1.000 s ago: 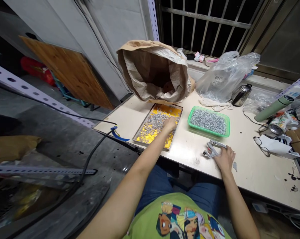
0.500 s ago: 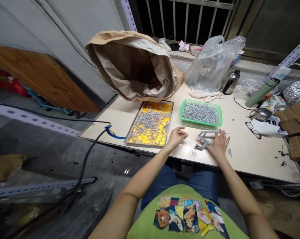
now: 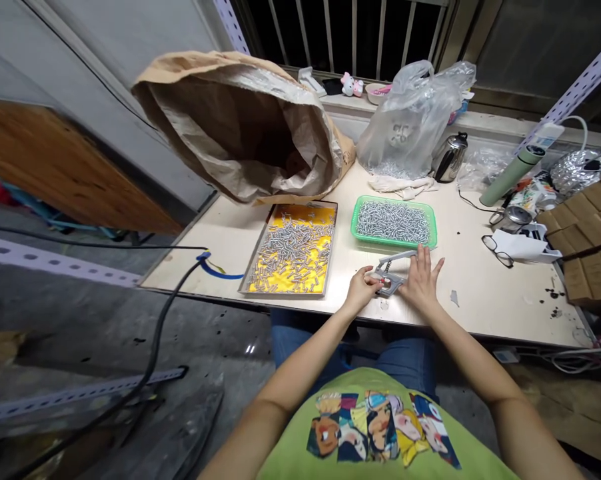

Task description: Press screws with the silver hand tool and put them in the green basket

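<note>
A grey metal lever tool with a coil spring [image 3: 391, 283] lies at the table's front edge. My right hand [image 3: 422, 279] is on its right side, fingers stretched along the upper lever and thumb low by the base. At the tool's left end my left hand [image 3: 362, 291] is closed in a pinch. A small bit of red shows by its fingertips; what the pinch holds is too small to name. Behind the tool stands a green plastic basket [image 3: 434, 233] full of small silvery metal parts. Left of my hands lies a shallow tray [image 3: 325, 283] with similar parts scattered on its yellow bottom.
A large open paper sack [image 3: 190, 127] leans behind the tray. Further back are a clear plastic bag [image 3: 400, 130], a metal flask [image 3: 450, 157] and a green bottle [image 3: 513, 177]. Glasses [image 3: 498, 251] and cardboard boxes [image 3: 588, 237] are on the right. A black cable [image 3: 168, 313] hangs at the left.
My left hand has moved right to the tool's end and closed in a pinch. My right hand has shifted on the tool, whose lever now slopes. The view has moved slightly.
</note>
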Tool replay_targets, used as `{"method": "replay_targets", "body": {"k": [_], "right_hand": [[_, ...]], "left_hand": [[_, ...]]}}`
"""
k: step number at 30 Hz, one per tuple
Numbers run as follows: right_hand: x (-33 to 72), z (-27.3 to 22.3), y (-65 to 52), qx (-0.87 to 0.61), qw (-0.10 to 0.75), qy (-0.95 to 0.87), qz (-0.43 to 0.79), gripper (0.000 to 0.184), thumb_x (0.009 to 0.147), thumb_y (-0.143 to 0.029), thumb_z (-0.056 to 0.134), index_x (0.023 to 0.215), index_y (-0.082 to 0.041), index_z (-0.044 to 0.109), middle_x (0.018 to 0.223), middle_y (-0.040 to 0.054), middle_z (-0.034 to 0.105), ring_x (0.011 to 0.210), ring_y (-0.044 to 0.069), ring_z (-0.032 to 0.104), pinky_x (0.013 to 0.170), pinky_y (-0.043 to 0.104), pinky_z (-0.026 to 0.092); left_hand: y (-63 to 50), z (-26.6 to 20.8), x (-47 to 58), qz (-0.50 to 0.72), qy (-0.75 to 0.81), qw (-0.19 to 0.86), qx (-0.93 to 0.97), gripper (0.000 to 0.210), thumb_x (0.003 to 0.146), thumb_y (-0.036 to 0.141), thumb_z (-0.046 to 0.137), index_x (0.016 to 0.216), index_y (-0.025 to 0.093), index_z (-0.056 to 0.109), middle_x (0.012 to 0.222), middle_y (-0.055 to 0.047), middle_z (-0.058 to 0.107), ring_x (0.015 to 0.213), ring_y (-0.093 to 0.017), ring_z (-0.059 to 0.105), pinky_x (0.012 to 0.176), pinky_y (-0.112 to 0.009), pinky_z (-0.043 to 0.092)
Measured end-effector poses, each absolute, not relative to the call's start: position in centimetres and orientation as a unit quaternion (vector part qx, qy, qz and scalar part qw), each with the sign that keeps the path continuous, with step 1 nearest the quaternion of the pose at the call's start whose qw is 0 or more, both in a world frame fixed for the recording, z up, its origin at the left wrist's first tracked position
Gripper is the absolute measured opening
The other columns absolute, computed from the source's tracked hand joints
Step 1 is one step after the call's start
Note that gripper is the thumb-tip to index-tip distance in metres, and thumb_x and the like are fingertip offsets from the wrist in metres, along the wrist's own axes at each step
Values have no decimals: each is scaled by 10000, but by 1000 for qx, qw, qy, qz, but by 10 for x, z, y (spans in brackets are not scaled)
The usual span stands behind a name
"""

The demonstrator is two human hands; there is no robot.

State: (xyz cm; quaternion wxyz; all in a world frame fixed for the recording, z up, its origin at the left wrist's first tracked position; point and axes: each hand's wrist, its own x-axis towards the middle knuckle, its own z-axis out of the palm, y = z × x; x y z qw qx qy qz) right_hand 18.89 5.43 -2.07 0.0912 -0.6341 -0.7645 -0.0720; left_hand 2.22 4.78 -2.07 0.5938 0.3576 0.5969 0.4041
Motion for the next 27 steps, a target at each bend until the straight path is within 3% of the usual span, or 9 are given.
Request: {"method": "replay_targets", "body": {"k": [9,17,22,25,27], "right_hand": [[184,-25,54,-617,121,-772,-89,734,846,-536,427,1349,-6,361,1565,276,143,1472,322,-25,1106,644,-141],[190,-27,55,-597,142,-784,-94,648,856,-514,455,1292,-34,453,1444,267,392,1431,334,171,1119,636,-131],[190,-25,56,-589,153,-786,-109,544,846,-504,487,1159,-65,562,1311,239,520,1309,353,352,1133,635,10],[190,-18,57,-591,122,-792,-94,475,827,-516,515,1017,-91,612,1137,208,609,1122,317,484,1096,536,224],[189,-12,57,-608,84,-786,-71,463,819,-509,528,1016,-98,604,1036,180,631,1001,283,520,980,436,352]], "left_hand": [[53,-19,13,342,609,556,451,710,626,-17,665,1299,54,451,533,70,613,570,-126,602,661,-250,503],[50,-20,12,356,588,580,436,716,605,-22,678,1280,50,451,544,61,628,601,-139,631,707,-267,499],[49,-22,10,361,579,595,425,709,589,-24,700,1254,57,468,540,71,613,596,-125,617,716,-263,481],[48,-24,8,378,557,619,404,734,561,63,790,1232,82,491,542,75,596,581,-119,604,687,-251,468],[47,-25,6,394,547,631,385,766,553,170,842,1229,92,490,553,71,589,585,-120,603,666,-242,459]]}}
